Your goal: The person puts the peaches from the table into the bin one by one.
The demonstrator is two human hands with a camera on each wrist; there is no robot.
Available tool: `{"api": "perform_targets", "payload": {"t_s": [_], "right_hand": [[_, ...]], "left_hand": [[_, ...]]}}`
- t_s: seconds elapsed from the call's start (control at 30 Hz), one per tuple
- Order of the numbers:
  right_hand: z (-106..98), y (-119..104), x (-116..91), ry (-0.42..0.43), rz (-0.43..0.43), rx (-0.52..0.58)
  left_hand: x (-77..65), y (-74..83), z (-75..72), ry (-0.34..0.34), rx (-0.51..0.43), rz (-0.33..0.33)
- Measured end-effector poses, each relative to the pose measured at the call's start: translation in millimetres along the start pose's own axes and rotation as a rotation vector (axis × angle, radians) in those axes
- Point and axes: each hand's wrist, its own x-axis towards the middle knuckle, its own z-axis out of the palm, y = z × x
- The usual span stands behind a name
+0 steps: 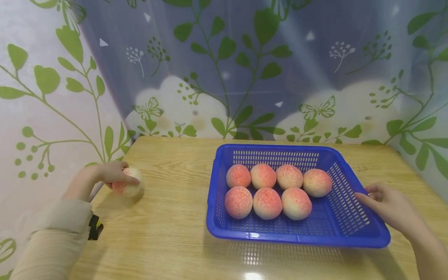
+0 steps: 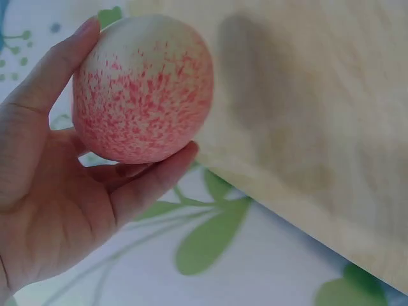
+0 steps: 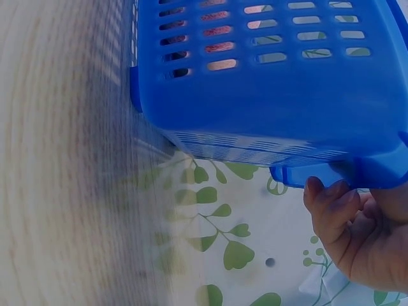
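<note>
My left hand [image 1: 109, 173] grips a round peach [image 1: 133, 188], cream with pink-red speckles, over the left edge of the table. Thumb and fingers lie around opposite sides of the peach in the left wrist view, with its shadow on the wood beside it. On the right, my right hand [image 1: 392, 205] holds the right rim of a blue plastic basket [image 1: 259, 236], thumb over the top and fingers outside below the lip. Several more peaches [image 1: 267, 203] sit inside in two rows, toward the basket's left and middle.
The light wooden table [image 1: 168, 217] carries the basket right of centre. Behind it hangs a cloth [image 1: 217, 89] printed with green leaves and butterflies, and similar printed fabric covers the left and right sides. Slotted walls rise around the basket.
</note>
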Motion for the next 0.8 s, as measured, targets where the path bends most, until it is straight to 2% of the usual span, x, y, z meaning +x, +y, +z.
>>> {"api": "perform_targets", "payload": {"t_s": [0.2,0.37,0.57,0.8], "right_hand": [[-1.8,-1.9,-1.5,0.001,-0.007,-0.008],[-2.6,-2.7,-3.1,-0.010,0.002,-0.002],[-3.7,-3.1,-3.3,-0.005,0.001,-0.013],[-3.8,-4.6,-1.7,-0.002,-0.014,-0.010]], "left_hand": [[5.5,31.7,-14.8,0.162,0.114,0.153],[9.4,64.3,-22.5,0.266,0.173,0.210],[12.9,106.3,-26.3,0.307,0.224,0.306],[18.7,150.7,-25.4,0.286,0.265,0.403]]}}
